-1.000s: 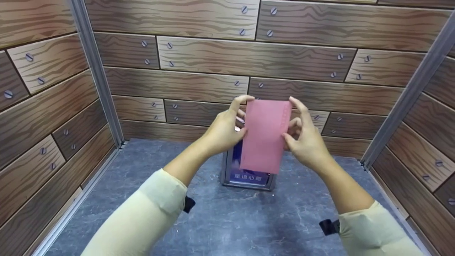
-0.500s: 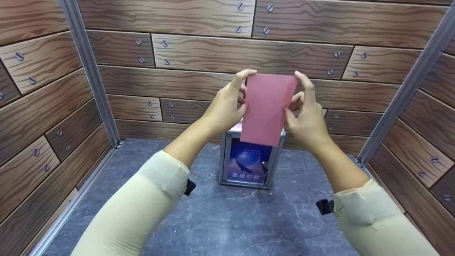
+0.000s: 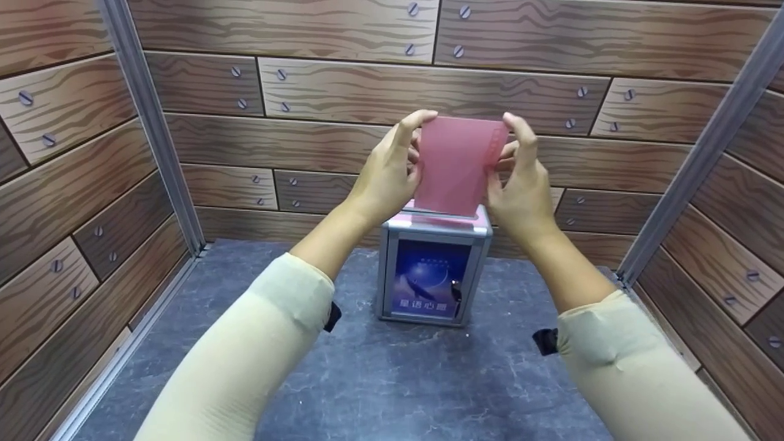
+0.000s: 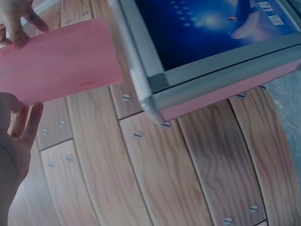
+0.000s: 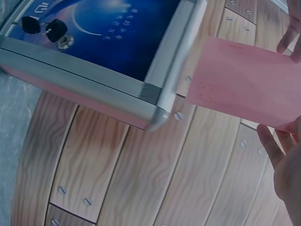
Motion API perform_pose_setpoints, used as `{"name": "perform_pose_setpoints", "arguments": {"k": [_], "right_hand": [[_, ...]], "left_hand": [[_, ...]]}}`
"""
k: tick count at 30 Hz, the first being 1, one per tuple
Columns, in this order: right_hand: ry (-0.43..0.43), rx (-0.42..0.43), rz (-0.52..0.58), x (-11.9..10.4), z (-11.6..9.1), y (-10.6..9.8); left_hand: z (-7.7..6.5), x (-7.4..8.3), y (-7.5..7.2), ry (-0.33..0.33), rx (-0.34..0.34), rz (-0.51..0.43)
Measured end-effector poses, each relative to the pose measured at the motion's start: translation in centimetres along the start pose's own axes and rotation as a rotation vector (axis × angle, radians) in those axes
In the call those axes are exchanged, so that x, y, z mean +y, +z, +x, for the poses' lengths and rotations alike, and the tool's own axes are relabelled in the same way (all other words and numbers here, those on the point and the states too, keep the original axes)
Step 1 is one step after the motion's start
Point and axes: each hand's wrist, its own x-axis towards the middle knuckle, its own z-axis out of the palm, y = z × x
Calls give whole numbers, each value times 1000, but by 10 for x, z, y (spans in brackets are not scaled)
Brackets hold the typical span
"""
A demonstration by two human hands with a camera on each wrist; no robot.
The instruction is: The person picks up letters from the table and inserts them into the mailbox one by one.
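Note:
A pink envelope (image 3: pixel 459 162) is held upright by its two side edges, above the top of a metal-framed box (image 3: pixel 432 275). My left hand (image 3: pixel 387 174) pinches the left edge and my right hand (image 3: pixel 522 190) the right, index fingers stretched up to the upper corners. In the left wrist view the bottom end of the envelope (image 4: pixel 70 66) is apart from the box's top edge. Faint red printed boxes show on the envelope (image 5: pixel 244 84) in the right wrist view. The box's front carries a dark blue picture with white characters.
A lock with black keys (image 5: pixel 47 28) sticks out from the box's front. The box stands on a grey marbled tabletop (image 3: pixel 380 380). Wood-patterned walls (image 3: pixel 343 92) enclose the back and sides, with metal posts (image 3: pixel 159 141) at the corners.
Both hands have raised the envelope from in front of the box to above its top, uncovering the blue front. Lately the envelope's lower end has tilted away toward the box's top.

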Motion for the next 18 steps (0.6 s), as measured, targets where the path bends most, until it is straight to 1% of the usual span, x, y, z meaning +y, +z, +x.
{"name": "perform_pose_setpoints", "arguments": {"k": [4, 8, 14, 18], "right_hand": [[-27, -2, -20, 7, -1, 9], [-26, -2, -45, 11, -2, 12], [-39, -29, 3, 15, 2, 14], [-32, -61, 16, 19, 0, 17]], "left_hand": [[-4, -10, 6, -4, 29, 15], [-6, -14, 8, -10, 38, 15], [-5, -15, 5, -12, 20, 21], [-8, -21, 9, -31, 4, 22]]}}
